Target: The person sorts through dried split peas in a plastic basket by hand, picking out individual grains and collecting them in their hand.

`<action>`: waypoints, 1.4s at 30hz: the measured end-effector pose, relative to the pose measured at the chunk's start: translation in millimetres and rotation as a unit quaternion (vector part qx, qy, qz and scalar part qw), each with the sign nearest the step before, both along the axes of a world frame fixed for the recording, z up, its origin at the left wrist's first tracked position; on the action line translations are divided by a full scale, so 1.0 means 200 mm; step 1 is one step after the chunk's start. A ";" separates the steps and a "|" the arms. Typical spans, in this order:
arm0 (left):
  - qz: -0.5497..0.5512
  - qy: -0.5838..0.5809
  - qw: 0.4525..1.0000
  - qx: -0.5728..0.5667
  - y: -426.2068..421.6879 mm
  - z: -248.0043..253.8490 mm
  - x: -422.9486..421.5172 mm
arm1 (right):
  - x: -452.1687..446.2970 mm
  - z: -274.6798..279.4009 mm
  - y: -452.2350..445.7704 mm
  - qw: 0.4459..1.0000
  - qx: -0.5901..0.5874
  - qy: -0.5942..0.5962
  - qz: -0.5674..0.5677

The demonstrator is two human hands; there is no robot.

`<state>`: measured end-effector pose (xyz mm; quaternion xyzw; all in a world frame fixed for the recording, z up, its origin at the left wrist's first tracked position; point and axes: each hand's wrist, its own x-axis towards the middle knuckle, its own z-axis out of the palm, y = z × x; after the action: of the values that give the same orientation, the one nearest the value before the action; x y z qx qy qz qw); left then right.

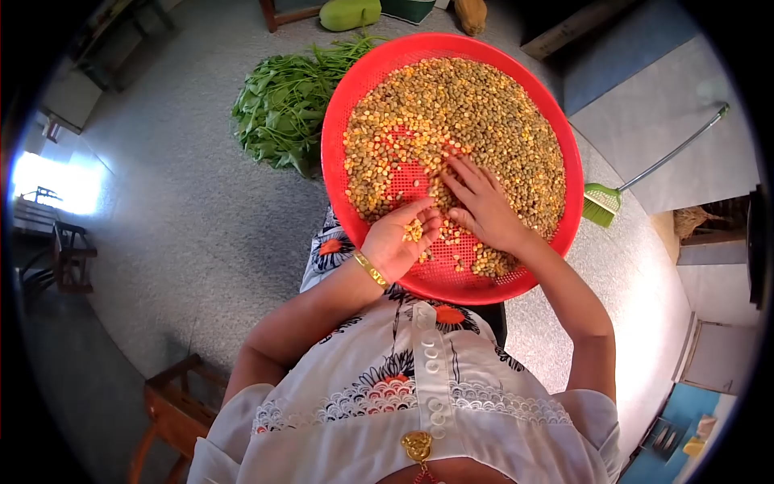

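A round red plastic sieve basket (333,101) sits tilted in front of my body, over my lap. Greenish-brown and yellow grains (500,113) cover most of it; I cannot make out their exact kind. My left hand (397,244), palm up and cupped over the near left part of the basket, holds a few yellow kernels (413,231). Beside it my right hand (488,208) lies palm down, fingers stretched out and touching the grains. Between and around the hands, parts of the red mesh show through.
A bunch of leafy greens (278,113) lies on the floor left of the basket. Beyond are a green gourd (350,14) and an orange-brown squash (471,14). A green broom (601,203) is at the right. Wooden chairs (173,411) stand at the left.
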<state>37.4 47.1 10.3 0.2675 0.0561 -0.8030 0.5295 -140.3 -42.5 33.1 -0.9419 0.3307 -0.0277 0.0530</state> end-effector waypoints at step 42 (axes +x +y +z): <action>0.000 0.000 1.000 0.001 0.00 0.03 0.02 | 0.12 -0.01 -0.31 0.989 -0.056 -0.085 -0.103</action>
<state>40.6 47.0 15.7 0.2679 0.0571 -0.8032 0.5290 -115.3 -104.5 30.2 -0.8984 0.4185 -0.1311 0.0248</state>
